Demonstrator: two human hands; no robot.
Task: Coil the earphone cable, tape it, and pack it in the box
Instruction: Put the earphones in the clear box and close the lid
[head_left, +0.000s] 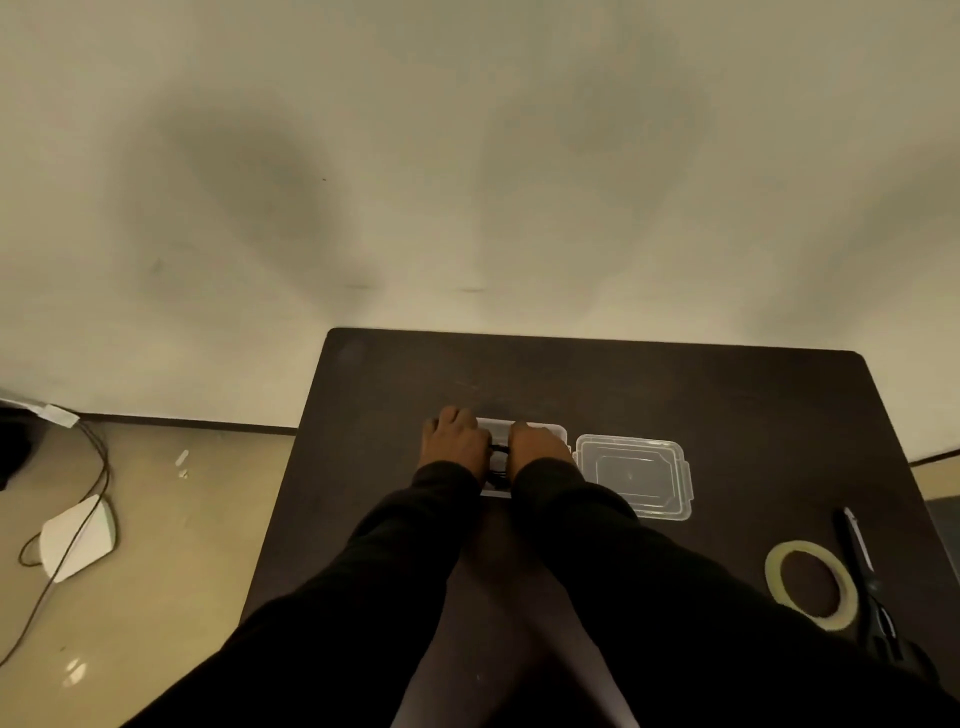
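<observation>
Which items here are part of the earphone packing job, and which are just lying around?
In use: earphone cable, clear box, lid, tape roll, scissors, left hand, right hand.

Lying about: white device on floor, its cord.

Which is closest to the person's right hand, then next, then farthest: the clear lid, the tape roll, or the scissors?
From the right hand:
1. Clear lid, just to its right, almost touching.
2. Tape roll, nearer the person, far right.
3. Scissors, beyond the tape at the table edge.
</observation>
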